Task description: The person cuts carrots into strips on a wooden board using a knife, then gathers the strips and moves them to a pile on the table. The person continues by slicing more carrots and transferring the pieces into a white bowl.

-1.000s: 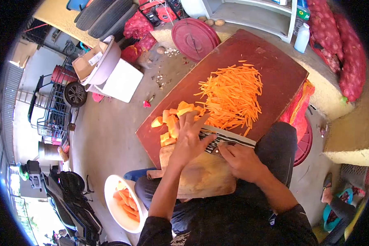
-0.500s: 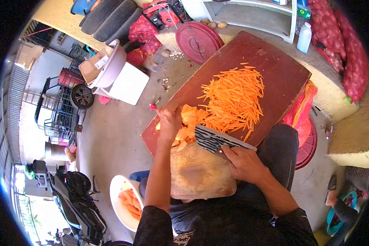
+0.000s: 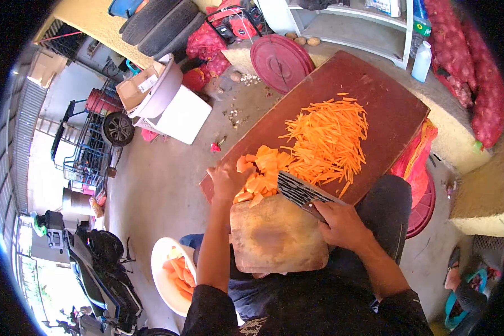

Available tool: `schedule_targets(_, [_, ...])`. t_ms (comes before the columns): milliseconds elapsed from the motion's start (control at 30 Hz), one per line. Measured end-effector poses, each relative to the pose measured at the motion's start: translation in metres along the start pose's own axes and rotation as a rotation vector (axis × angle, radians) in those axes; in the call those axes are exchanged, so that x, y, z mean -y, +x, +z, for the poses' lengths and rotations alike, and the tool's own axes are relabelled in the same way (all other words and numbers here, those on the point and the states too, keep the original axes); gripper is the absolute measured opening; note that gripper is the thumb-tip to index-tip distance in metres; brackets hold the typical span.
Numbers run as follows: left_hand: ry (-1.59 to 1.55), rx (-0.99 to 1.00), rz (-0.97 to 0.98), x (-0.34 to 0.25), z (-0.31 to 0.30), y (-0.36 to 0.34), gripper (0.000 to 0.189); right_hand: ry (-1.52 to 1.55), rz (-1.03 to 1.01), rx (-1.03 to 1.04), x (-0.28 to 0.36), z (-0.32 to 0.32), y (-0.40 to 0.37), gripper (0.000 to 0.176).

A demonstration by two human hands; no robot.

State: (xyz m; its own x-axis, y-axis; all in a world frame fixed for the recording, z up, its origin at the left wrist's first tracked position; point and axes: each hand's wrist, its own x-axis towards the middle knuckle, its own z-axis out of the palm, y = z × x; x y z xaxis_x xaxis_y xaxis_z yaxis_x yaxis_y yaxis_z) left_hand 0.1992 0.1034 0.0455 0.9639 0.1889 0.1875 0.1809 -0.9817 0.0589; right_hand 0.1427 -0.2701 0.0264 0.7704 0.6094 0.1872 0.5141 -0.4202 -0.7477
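Note:
My right hand [image 3: 343, 225] is wrapped round the handle of a broad knife [image 3: 303, 191], its blade streaked black and pale. The blade lies above the far right edge of a worn wooden cutting board [image 3: 280, 238] on my lap. My left hand [image 3: 228, 180] is at the left edge of a heap of flat orange carrot slices [image 3: 266, 165]; its fingers look apart, with nothing clearly held. Beside the slices, a large pile of thin carrot sticks [image 3: 327, 137] covers the middle of the dark red tabletop [image 3: 381, 95].
At my left stands a pale bucket [image 3: 158, 269] with larger orange pieces inside. A round red lid [image 3: 283, 64] leans behind the table. Red mesh sacks [image 3: 487, 112] and a white bottle [image 3: 422, 61] are at the right. Another person's foot [image 3: 452, 277] shows at lower right.
My left hand has drawn back slightly towards me and left from the carrot slices. The knife has shifted a little right relative to the board. The whole view has shifted slightly.

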Motion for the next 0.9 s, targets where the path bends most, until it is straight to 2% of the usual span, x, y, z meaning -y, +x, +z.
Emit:
schedule_targets(100, [-0.147,-0.036,0.03,0.001,0.021,-0.004,0.057,-0.03,-0.016,-0.04,-0.002,0.006,-0.001,0.054])
schedule_targets(200, [-0.138,-0.059,0.03,-0.001,0.036,-0.002,0.058,-0.005,-0.026,-0.011,0.003,0.002,0.003,0.055])
schedule_targets(300, [-0.174,-0.074,-0.006,-0.006,0.04,0.0,0.056,-0.016,-0.076,-0.064,-0.003,0.005,0.002,0.055])
schedule_targets(400, [-0.181,-0.071,0.029,-0.003,0.038,-0.005,0.054,-0.007,-0.029,-0.042,-0.001,0.002,0.001,0.056])
schedule_targets(500, [-0.313,-0.175,0.057,0.005,0.037,-0.015,0.051,-0.01,-0.052,-0.08,-0.002,0.005,0.003,0.056])
schedule_targets(600, [-0.381,-0.145,-0.003,0.011,0.03,-0.025,0.047,-0.007,-0.082,-0.096,-0.002,0.008,0.003,0.058])
schedule_targets(700, [-0.389,-0.252,-0.031,0.007,0.021,-0.034,0.045,-0.037,-0.087,-0.095,-0.002,0.008,0.003,0.059])
schedule_targets(800, [-0.44,-0.153,-0.199,0.0,-0.001,-0.051,0.043,-0.025,-0.058,-0.062,0.004,0.002,0.004,0.059])
schedule_targets(900, [-0.508,-0.174,-0.238,-0.01,-0.019,-0.08,0.041,-0.032,-0.084,-0.069,0.003,0.002,0.004,0.059])
